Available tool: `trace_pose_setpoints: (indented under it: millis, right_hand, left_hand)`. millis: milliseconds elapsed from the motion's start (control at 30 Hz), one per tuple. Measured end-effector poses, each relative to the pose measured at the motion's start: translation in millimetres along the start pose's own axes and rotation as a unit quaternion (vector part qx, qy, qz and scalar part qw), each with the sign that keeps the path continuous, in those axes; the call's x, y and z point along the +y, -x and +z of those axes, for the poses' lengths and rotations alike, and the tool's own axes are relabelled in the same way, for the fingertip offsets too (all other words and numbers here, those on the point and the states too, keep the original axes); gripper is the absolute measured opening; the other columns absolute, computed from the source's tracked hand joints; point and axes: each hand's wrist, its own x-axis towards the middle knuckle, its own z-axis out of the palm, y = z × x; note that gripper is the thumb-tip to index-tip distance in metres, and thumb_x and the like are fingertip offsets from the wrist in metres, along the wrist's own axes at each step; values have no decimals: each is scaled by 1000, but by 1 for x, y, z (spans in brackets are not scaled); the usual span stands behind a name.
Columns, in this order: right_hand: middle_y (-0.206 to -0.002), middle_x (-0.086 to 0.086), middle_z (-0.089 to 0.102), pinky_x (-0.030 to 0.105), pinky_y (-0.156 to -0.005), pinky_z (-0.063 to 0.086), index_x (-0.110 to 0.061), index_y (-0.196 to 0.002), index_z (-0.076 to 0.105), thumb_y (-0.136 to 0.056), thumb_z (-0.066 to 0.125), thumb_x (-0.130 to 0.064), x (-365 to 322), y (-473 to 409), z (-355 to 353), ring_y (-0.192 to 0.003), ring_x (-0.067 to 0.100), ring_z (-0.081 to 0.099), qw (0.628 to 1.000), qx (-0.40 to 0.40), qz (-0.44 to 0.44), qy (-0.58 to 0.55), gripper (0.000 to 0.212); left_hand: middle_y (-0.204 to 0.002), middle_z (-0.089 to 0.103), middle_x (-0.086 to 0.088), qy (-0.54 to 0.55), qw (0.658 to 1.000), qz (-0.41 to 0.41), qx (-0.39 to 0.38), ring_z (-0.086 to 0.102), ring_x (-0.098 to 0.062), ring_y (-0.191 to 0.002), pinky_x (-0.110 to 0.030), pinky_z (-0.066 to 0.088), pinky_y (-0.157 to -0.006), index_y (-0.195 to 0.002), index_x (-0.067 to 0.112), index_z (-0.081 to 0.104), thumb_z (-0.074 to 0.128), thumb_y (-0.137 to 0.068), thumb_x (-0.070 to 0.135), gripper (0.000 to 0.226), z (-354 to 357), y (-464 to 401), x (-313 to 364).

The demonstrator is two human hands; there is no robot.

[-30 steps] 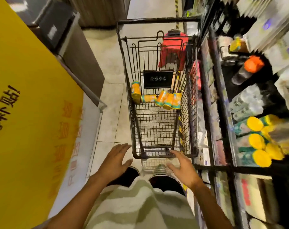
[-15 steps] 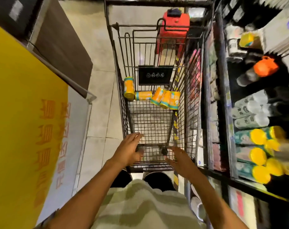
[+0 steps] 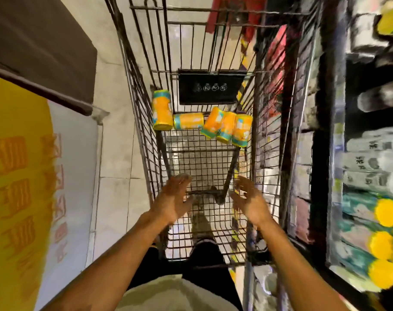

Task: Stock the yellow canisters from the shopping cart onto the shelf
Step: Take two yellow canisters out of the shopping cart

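Yellow canisters (image 3: pixel 227 127) lie at the cart's (image 3: pixel 267 135) far end; both hands (image 3: pixel 173 200) (image 3: pixel 250 202), fingers spread and empty, should reach deep and grip one around its middle.

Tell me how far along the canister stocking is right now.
Done: yellow-capped canisters already lie on the shelf at right. In hand: nothing; the left hand and right hand reach open into the cart. Left: five yellow canisters lie at the cart's far end.

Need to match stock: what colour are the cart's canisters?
Yellow-orange canisters with teal end bands, clearest in the head view.
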Motion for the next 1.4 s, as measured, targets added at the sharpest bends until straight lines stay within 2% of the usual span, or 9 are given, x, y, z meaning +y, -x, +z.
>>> trace_pose_setpoints:
  millis: [67,200,300,500,633,967,1167,1267,1400]
  right_hand:
    - [-104,15,66,24,-72,53,-2,-122,57,-91,69,-7,4,-43,3,-79,9,65,992,-8,54,-114,33]
    - [-102,12,68,41,-105,47,-1,-127,53,-87,73,-27,25,-126,17,-92,23,65,912,-5,205,-355,51]
    - [-90,5,66,34,-82,56,1,-123,58,-94,66,-21,50,-185,29,-77,18,63,873,13,254,-417,37]
    - [-124,11,63,35,-87,57,-9,-135,52,-101,52,-42,70,-258,41,-104,25,66,735,64,261,-622,48]
    - [-127,16,62,45,-103,51,-14,-134,56,-95,54,-55,62,-276,41,-115,30,62,651,78,260,-709,57]
    - [-137,6,59,33,-98,51,-14,-130,62,-72,84,-48,66,-272,43,-119,21,61,573,71,268,-771,71]
    - [-127,10,61,32,-94,54,-12,-135,57,-75,81,-52,72,-246,49,-112,21,62,601,32,256,-757,75]
    - [-124,10,66,33,-98,53,-14,-133,57,-74,77,-53,72,-238,50,-113,19,66,665,22,245,-705,74]
    - [-117,4,73,33,-103,49,-21,-115,66,-77,71,-42,64,-237,46,-115,18,67,754,-6,200,-625,44]
  left_hand:
    - [-148,45,-5,34,999,-12,3,48,-25,-133,-39,48,-106,-145,25,42,60,-92,36,57,5,-27,-4]
    - [-156,34,1,50,997,-56,37,29,-22,-145,-41,30,-120,-149,25,40,62,-95,26,58,23,-83,-20]
    - [-153,37,3,62,995,-69,34,30,-21,-144,-34,24,-121,-148,26,41,62,-94,27,57,36,-123,-28]
    - [-156,36,-4,48,996,-78,-12,29,-23,-146,-44,29,-119,-151,26,35,48,-87,51,70,54,-190,-43]
    - [-151,42,-1,15,999,-42,15,33,-23,-142,-42,31,-117,-149,23,38,54,-96,38,57,58,-213,-39]
    - [-133,51,-4,187,969,-94,128,54,-24,-120,-42,47,-101,-134,20,48,69,-88,28,52,50,-284,-11]
    - [-121,55,-16,243,938,-138,202,56,-24,-106,-35,50,-92,-122,6,54,74,-81,37,55,72,-320,-10]
    - [-121,50,-21,244,924,-152,254,48,-20,-100,-16,39,-81,-119,-3,50,78,-83,21,51,79,-328,-8]
    - [-119,47,-19,221,920,-135,294,52,-29,-107,-29,44,-86,-114,-2,50,81,-81,27,54,85,-333,-12]
